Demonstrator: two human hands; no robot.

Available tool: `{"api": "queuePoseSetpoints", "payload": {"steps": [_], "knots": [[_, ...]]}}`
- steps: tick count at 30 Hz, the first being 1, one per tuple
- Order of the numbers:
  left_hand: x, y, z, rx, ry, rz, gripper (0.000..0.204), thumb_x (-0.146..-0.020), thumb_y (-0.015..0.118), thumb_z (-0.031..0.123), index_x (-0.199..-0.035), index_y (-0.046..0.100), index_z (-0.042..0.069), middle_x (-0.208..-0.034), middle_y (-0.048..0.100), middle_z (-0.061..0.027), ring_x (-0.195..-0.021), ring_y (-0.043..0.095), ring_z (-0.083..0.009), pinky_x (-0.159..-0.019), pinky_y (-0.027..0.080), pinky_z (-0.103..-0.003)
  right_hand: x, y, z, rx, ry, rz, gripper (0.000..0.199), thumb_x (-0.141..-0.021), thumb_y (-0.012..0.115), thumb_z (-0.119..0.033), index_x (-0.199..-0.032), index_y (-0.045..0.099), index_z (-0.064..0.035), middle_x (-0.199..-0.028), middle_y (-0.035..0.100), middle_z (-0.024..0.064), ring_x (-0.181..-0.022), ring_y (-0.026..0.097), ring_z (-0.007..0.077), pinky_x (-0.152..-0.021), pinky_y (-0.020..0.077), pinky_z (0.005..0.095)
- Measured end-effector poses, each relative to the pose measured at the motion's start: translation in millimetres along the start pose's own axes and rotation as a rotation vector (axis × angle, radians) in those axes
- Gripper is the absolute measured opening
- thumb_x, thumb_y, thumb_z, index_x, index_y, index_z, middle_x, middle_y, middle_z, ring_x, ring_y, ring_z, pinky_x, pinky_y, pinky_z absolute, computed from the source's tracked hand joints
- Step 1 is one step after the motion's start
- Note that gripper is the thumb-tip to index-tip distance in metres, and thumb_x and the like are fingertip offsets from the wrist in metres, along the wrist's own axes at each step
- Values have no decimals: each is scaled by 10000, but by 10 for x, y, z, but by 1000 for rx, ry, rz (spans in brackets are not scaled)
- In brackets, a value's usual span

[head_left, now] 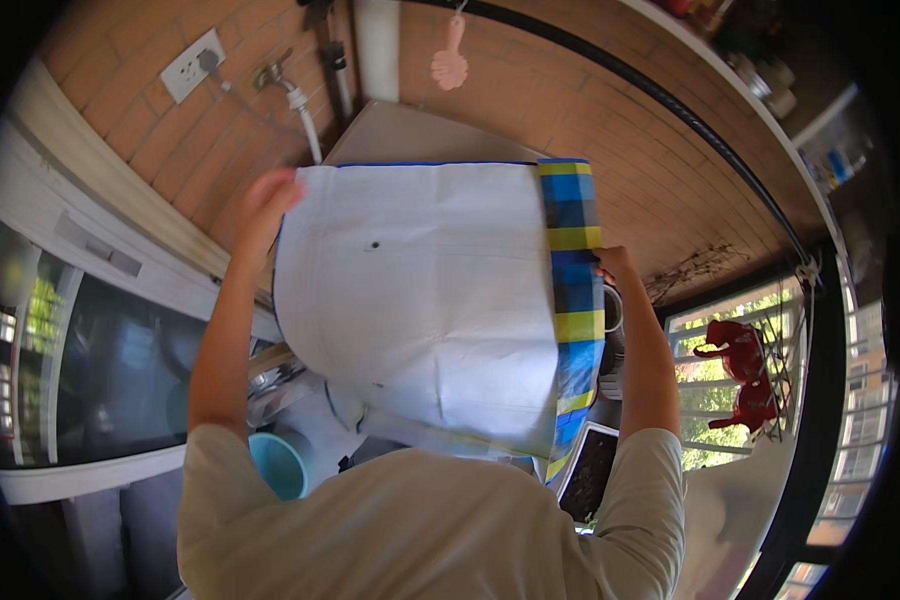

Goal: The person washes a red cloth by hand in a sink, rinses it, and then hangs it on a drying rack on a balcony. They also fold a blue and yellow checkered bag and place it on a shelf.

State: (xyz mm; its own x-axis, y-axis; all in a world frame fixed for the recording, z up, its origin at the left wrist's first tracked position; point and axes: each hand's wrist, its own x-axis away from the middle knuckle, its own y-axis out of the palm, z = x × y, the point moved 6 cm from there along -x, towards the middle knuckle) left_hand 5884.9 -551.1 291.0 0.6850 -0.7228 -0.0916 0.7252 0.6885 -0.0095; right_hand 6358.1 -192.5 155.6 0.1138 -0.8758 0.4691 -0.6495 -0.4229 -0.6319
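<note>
A wide sheet [420,270] with a white face spreads out in front of me. Its right side is turned over in a long strip, showing a blue, yellow and grey checked face [575,270]. At its upper left corner is my left hand [268,205], a little blurred, with fingers closed on the edge. My right hand [613,264] grips the outer edge of the checked strip, its fingers partly hidden behind the cloth. Two small dark spots mark the white face, and creases run across it. The sheet's lower edge hangs near my chest.
Behind the sheet shows a grey flat surface [410,133] against a brick wall. A tap with a white hose [305,120] and a wall socket [192,66] are at upper left. A turquoise bucket [278,465] stands lower left; a soil-filled planter [588,470] sits lower right.
</note>
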Motion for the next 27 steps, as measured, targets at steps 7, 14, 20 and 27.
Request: {"api": "queuePoseSetpoints", "payload": {"steps": [7,14,20,27], "knots": [[1954,-901,-2152,-205,-738,115,404,-807,594,304,-1012,515,-35,-820,587,-88,-819,554,-181,-679,447,-300,-154,175,167,-109,163,-23,315,-779,580,-293,-585,419,-104,-455,410,21,-341,374,115,-297,247,238],[1638,-856,-2129,-141,-430,338,309,-801,607,263,-953,500,16,-818,559,-64,-767,530,-166,-679,428,-282,-86,44,381,-278,208,-1,291,-768,605,-242,-605,393,-129,-460,367,-7,-343,359,108,-312,240,214],[1629,-970,-2742,-77,-667,165,253,-760,671,221,-878,540,41,-700,533,-11,-598,491,-108,-568,418,-228,-70,7,836,-269,304,22,261,-763,617,-227,-620,412,-151,-456,364,-20,-357,372,104,-319,239,196],[-129,-674,-1552,-527,-157,111,189,-712,686,173,-820,628,29,-684,607,-50,-615,543,-125,-578,447,-268,-140,-327,588,-245,241,101,232,-791,579,-213,-629,455,-102,-481,440,26,-335,381,112,-295,238,212]]}}
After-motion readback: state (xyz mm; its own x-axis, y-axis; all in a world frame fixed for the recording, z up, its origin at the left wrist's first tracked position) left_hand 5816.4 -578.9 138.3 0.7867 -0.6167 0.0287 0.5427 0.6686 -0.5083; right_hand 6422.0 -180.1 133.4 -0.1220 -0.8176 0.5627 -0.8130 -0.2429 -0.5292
